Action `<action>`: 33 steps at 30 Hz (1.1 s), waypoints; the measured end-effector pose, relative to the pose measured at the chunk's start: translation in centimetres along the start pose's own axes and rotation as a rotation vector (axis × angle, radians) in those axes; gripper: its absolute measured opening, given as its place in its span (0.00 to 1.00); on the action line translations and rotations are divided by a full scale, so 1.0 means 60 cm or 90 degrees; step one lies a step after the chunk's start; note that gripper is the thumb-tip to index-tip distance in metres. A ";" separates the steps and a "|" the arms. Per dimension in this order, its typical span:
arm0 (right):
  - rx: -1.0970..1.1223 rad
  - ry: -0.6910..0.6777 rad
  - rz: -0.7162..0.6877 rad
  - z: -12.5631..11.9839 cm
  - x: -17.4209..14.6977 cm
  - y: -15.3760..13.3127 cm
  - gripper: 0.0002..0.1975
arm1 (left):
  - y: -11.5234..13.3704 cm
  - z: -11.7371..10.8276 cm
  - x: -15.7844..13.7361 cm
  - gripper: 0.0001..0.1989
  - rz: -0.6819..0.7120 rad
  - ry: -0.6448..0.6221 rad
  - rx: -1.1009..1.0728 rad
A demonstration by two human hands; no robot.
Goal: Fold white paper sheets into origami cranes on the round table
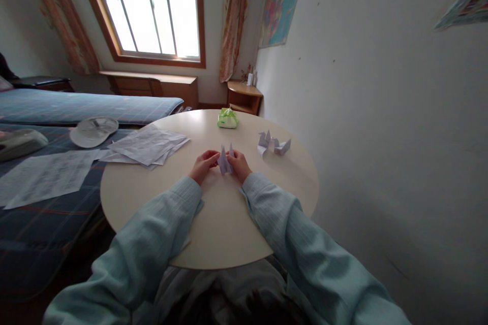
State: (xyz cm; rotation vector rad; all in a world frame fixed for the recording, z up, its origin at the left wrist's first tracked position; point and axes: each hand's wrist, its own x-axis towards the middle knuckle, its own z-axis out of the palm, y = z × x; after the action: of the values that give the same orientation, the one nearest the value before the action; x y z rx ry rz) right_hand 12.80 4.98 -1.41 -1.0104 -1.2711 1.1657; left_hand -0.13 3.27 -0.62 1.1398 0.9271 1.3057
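Note:
Between my two hands, over the middle of the round white table (224, 223), is a piece of folded white paper (224, 163) with pointed tips standing up. My left hand (206, 164) pinches its left side, and my right hand (239, 164) grips its right side. Parts of the paper are covered by my fingers. To the right of my hands, two finished-looking paper shapes stand close together: a taller folded paper bird (263, 143) and a lower folded paper bird (282, 147).
A green-and-white tissue pack (227, 119) sits at the table's far side. Loose paper sheets (148, 144) overlap the left edge, beside a bed (49, 233) carrying a white cap (93, 131) and a printed sheet (49, 175). The wall (366, 127) rises close on the right.

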 end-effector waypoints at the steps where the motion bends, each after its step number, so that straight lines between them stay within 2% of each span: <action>1: 0.003 -0.001 -0.001 0.000 0.000 0.000 0.09 | 0.000 0.000 0.000 0.16 -0.001 0.000 0.000; 18: 0.030 0.012 0.004 0.002 -0.002 -0.002 0.08 | 0.004 0.004 -0.005 0.17 0.018 0.014 0.008; 25: 0.052 -0.022 -0.011 0.001 -0.001 -0.005 0.14 | 0.004 0.002 -0.002 0.16 0.082 0.096 0.022; 33: -0.009 -0.024 0.004 -0.002 0.001 -0.004 0.12 | 0.003 -0.006 0.005 0.15 0.127 0.197 0.067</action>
State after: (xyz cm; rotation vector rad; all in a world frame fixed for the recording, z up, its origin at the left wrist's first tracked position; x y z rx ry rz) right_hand 12.96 5.01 -1.19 -1.0076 -1.3077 1.1873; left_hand -0.50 3.62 -0.50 1.1533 1.1406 1.6431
